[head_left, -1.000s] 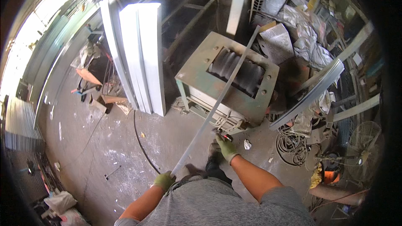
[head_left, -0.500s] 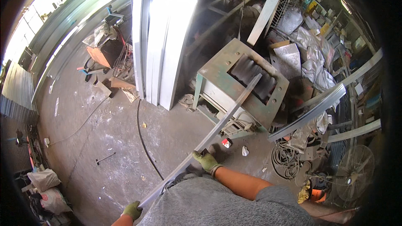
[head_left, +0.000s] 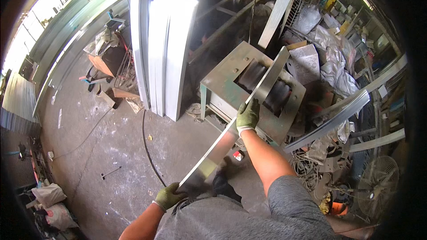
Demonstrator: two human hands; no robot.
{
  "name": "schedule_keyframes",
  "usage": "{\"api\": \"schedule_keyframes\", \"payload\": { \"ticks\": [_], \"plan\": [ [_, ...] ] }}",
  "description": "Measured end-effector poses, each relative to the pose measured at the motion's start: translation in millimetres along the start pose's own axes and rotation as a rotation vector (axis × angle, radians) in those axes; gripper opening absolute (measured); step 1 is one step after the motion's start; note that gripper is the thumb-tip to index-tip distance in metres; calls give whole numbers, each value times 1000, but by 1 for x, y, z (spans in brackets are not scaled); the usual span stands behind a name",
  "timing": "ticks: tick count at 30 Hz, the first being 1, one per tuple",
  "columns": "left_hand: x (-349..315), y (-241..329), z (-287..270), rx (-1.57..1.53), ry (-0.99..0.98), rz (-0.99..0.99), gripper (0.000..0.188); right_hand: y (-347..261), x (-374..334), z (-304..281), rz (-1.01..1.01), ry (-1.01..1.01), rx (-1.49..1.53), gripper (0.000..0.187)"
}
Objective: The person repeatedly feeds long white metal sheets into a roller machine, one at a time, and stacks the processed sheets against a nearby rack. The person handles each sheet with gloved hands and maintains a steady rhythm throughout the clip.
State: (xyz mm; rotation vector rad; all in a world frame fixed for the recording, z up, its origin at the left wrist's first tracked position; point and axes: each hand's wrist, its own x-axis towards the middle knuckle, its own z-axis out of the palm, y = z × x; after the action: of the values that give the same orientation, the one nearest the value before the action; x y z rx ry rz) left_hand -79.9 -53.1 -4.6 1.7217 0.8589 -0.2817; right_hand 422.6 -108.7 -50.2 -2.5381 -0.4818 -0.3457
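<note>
Both my hands, in green gloves, grip a long flat metal bar [head_left: 215, 151] with a shiny, mirror-like face. My left hand [head_left: 169, 196] is closed round its near end, close to my body. My right hand [head_left: 248, 115] holds it about halfway along, fingers wrapped over the upper edge. The bar slants away to the right, its far end over the opening in a worn metal machine table [head_left: 221, 74]. Dark cylindrical rollers or brushes [head_left: 251, 75] sit in that opening, partly hidden behind the bar. Whether the bar touches them I cannot tell.
Tall bright metal panels [head_left: 171, 58] stand upright left of the machine. A dark cable [head_left: 147, 144] crosses the floor at my left. Long metal strips [head_left: 331, 122] jut out at the right, above coiled cable [head_left: 302, 169] and a fan [head_left: 378, 184]. White sacks [head_left: 58, 213] lie lower left.
My right hand has slid or moved forward and up toward the machine. The left hand has come up and right. The bar has turned to show its broad face, its far end higher.
</note>
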Motion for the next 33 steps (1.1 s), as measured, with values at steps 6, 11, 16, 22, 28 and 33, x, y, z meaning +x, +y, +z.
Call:
{"api": "schedule_keyframes", "payload": {
  "ticks": [6, 11, 16, 22, 28, 33],
  "plan": [
    [57, 57, 4, -74, -96, -30, 56, 18, 55, 9, -58, 33, -166, 54],
    [109, 96, 5, 93, -210, -218, 65, 37, 99, 27, -89, 114, -213, 48],
    [115, 141, 40, 324, 75, -175, 75, 59, 143, 27, -133, 98, -249, 43],
    [110, 136, 43, 334, 57, -228, 73, 60, 123, 19, -153, 97, -232, 43],
    [74, 92, 38, 232, 123, -170, 68, 40, 71, 10, -142, 18, -199, 48],
    [51, 28, 38, 262, 163, -168, 68, 24, 10, 6, -131, 35, -136, 51]
  ]
}}
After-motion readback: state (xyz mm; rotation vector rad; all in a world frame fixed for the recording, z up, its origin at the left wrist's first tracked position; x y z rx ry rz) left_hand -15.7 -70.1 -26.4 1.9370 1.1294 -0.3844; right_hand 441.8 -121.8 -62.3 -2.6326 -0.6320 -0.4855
